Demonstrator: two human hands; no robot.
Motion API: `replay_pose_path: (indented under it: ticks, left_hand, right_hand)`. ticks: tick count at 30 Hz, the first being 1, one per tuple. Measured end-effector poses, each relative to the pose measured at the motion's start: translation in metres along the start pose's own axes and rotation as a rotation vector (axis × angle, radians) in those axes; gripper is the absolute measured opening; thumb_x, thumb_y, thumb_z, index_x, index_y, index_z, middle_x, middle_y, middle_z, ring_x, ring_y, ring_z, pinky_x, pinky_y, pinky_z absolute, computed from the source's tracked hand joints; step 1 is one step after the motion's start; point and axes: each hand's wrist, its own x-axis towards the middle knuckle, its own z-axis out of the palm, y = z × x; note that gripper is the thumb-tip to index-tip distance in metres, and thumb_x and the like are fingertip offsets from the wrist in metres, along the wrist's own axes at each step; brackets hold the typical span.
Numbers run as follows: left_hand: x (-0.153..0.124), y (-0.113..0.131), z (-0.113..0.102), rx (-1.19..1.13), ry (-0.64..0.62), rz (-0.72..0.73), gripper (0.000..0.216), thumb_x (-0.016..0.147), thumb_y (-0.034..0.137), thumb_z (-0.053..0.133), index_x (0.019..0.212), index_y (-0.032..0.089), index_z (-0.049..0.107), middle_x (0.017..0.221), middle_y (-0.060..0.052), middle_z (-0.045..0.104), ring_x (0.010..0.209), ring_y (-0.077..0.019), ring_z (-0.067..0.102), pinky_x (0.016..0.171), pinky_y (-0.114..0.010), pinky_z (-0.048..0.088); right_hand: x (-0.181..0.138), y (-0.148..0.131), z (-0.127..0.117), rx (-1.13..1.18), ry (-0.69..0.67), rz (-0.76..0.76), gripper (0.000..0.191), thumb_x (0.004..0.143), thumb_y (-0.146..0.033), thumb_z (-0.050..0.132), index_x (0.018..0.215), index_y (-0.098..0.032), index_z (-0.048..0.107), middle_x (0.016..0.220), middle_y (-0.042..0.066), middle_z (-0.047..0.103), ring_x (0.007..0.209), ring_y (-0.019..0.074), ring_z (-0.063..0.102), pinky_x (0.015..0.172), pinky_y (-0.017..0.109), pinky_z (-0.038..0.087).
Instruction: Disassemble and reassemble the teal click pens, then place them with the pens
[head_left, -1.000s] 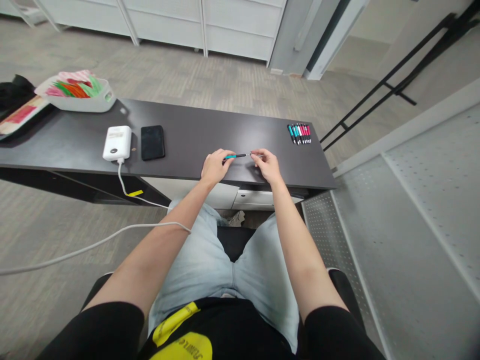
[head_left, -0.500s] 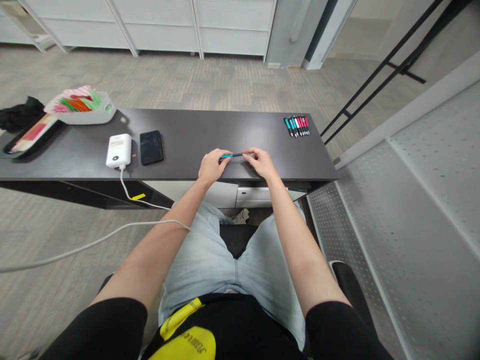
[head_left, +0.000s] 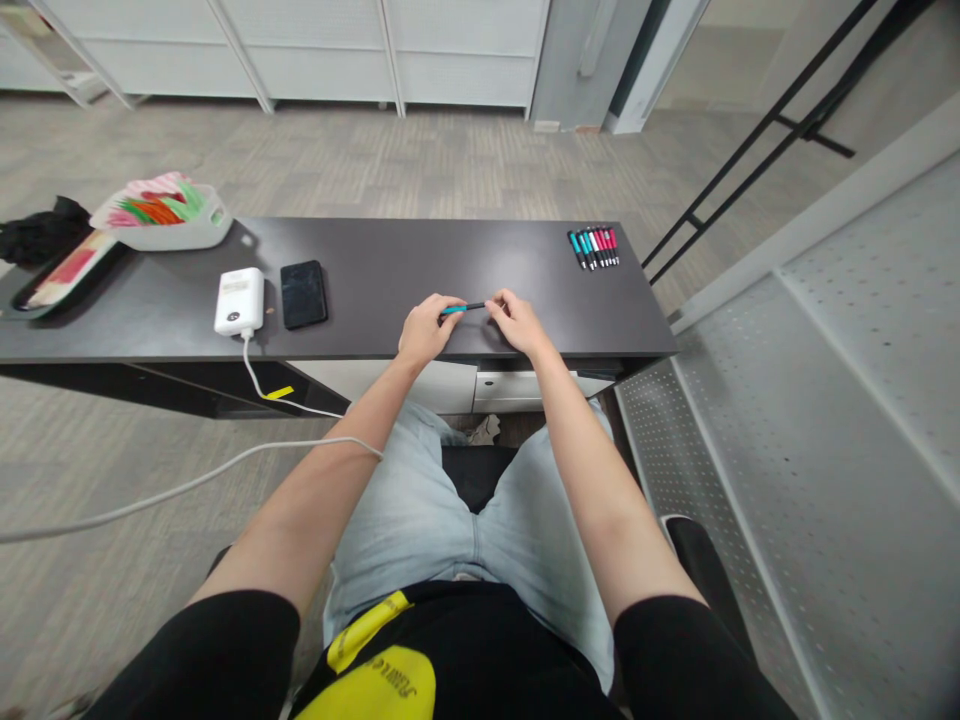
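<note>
A teal and black pen (head_left: pixel 463 308) is held level just above the dark desk (head_left: pixel 390 260), near its front edge. My left hand (head_left: pixel 424 328) is closed round the teal end. My right hand (head_left: pixel 515 322) pinches the black end with its fingertips. The two hands are close together, with only a short piece of the pen showing between them. A row of several teal, white and pink pens (head_left: pixel 594 246) lies at the desk's far right corner, well beyond my right hand.
A black phone (head_left: pixel 303 294) and a white power bank (head_left: pixel 239 300) with a white cable (head_left: pixel 187 485) lie to the left. A white tub of coloured pieces (head_left: pixel 161 212) and a tray (head_left: pixel 56 275) stand at the far left. A perforated metal shelf (head_left: pixel 810 440) runs along the right.
My hands have drawn closer together along the pen, so less of it shows between them. The view has shifted slightly.
</note>
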Motion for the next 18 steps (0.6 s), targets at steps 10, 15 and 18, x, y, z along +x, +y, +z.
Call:
replay_pose_path:
  ticks: [10,15,18]
  left_hand:
    - [0.0014,0.0051,-0.0011,0.036,-0.050,-0.021,0.040,0.118,0.039,0.058,0.148,0.034,0.084,0.144,-0.011,0.086,0.135,-0.0342,0.080,0.124,-0.050,0.062]
    - [0.0031,0.0040,-0.0019,0.088,-0.057,0.009,0.031,0.117,0.039,0.061,0.128,0.036,0.090,0.139,-0.012,0.086,0.138,-0.0353,0.075,0.124,-0.052,0.058]
    - [0.0032,0.0031,-0.0008,0.091,-0.030,-0.004,0.027,0.115,0.041,0.066,0.131,0.034,0.088,0.140,-0.012,0.086,0.137,-0.0368,0.074,0.124,-0.055,0.057]
  right_hand:
    - [-0.0005,-0.0005,-0.0005,-0.100,0.018,-0.007,0.055,0.116,-0.066,0.056,0.073,-0.033,0.050,0.074,0.004,0.067,0.085,0.0302,0.065,0.087,0.044,0.055]
    - [-0.0015,-0.0003,-0.0010,-0.108,0.012,-0.012,0.052,0.116,-0.061,0.058,0.073,-0.033,0.048,0.073,0.003,0.064,0.084,0.0295,0.063,0.088,0.043,0.054]
    - [-0.0011,-0.0003,-0.0018,-0.081,0.012,-0.028,0.051,0.116,-0.060,0.056,0.074,-0.033,0.048,0.075,0.003,0.063,0.083,0.0289,0.062,0.088,0.043,0.053]
